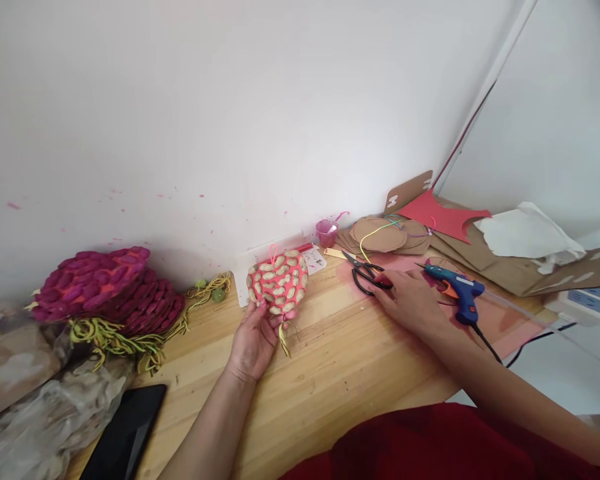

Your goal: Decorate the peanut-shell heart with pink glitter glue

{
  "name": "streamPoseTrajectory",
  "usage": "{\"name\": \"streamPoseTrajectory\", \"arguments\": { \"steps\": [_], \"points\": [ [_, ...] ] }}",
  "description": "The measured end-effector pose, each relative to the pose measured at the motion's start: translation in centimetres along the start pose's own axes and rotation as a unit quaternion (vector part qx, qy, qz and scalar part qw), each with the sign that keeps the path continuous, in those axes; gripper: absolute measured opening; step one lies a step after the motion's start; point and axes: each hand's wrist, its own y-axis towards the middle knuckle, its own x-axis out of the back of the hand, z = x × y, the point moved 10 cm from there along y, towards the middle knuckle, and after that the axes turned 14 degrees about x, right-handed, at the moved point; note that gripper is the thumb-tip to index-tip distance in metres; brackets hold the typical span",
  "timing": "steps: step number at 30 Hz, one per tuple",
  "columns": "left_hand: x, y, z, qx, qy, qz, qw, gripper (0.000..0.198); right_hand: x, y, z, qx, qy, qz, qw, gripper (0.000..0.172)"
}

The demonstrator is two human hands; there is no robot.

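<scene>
Well left of the left fingers, a pile of magenta shell pieces looks finished. The left hand clamps its fingers on the lower edge of the pink shell-covered ornament, held just above the table. Shells are on, but unpainted, I'd judge. The right hand has its fingertips on the scissors; gripped or not, I can't tell. The glue gun lies just right of them.

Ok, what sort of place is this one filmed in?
Likely a home craft corner: a wooden table against a white wall carries a blue hot-glue gun, black scissors and stacked cardboard discs. The left hand holds a pink shell-covered heart ornament; the right hand touches the scissors.
</scene>
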Motion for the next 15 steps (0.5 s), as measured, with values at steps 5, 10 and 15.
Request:
{"name": "streamPoseTrajectory", "arguments": {
  "steps": [5,10,15],
  "points": [
    [0.1,0.0,-0.8,-0.039,0.010,-0.009,0.999,0.029,-0.2,0.1,-2.1,-0.046,0.012,0.046,0.998,0.013],
    [-0.5,-0.5,-2.2,-0.126,0.055,-0.012,0.991,0.033,0.1,0.8,-1.7,0.014,-0.060,0.073,0.995,0.011],
    [-1.1,-0.8,-2.3,-0.136,0.084,-0.010,0.987,0.038,0.9,1.2,2.8,0.076,0.049,0.036,0.995,0.020]
  ]
}}
